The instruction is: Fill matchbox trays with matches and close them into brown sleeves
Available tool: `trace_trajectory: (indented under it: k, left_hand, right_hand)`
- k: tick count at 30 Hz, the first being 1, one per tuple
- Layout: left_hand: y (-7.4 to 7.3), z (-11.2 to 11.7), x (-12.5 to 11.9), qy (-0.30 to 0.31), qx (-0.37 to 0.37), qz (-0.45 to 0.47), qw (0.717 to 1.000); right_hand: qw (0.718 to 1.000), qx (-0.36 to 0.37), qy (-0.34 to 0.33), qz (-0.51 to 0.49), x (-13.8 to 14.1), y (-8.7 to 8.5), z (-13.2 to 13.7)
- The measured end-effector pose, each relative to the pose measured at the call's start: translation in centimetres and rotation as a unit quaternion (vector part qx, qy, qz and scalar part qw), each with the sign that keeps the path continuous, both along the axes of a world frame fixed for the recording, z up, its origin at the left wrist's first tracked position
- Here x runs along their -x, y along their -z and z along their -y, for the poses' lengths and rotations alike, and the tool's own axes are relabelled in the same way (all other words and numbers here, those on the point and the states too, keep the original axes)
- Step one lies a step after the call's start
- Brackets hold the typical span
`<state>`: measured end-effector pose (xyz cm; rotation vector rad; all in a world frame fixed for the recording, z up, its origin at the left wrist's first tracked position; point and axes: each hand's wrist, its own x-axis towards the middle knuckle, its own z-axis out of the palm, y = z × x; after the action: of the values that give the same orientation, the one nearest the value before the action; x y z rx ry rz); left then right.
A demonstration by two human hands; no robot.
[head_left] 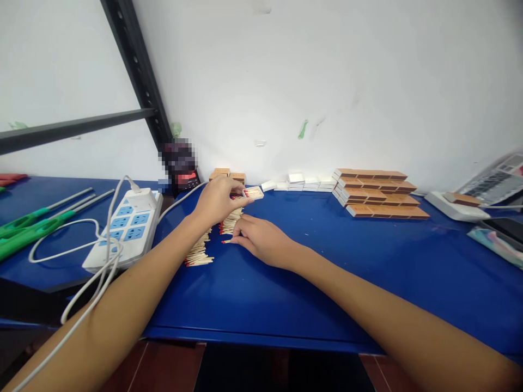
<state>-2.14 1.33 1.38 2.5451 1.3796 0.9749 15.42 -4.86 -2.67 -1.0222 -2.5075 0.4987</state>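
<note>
My left hand (218,198) is closed around a small white matchbox tray (255,195) with red-tipped matches lying in it. Lower and slightly to the right, my right hand (257,238) pinches a red-headed match (226,242) just above the blue table. Loose matches (199,253) lie in a row beneath my left forearm, and a second pile of matches (229,222) sits between the two hands, partly hidden by them.
White matchbox trays (311,183) line the wall. Stacked brown matchboxes (382,211) stand to their right. On the left are a power strip (133,228) with looping white cables and green-handled tools (36,215). A white device (453,207) lies far right on the blue table (286,321).
</note>
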Motion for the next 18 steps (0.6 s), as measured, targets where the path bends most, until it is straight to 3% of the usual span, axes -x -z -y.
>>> trace_trajectory:
  k: [5, 11, 18]
  left_hand:
    - [0.3, -0.4, 0.3, -0.005, -0.02, -0.045, 0.999]
    - [0.8, -0.5, 0.3, 0.036, 0.0, -0.075, 0.997]
    - [0.5, 0.1, -0.4, 0.083, 0.029, -0.052, 0.995]
  right_hand:
    - [1.0, -0.016, 0.009, -0.018, -2.7, -0.7, -1.0]
    - [0.984, -0.113, 0.118, -0.066, -7.0, -1.9, -4.5]
    - [0.983, -0.118, 0.129, -0.051, -7.8, -1.4, -5.5]
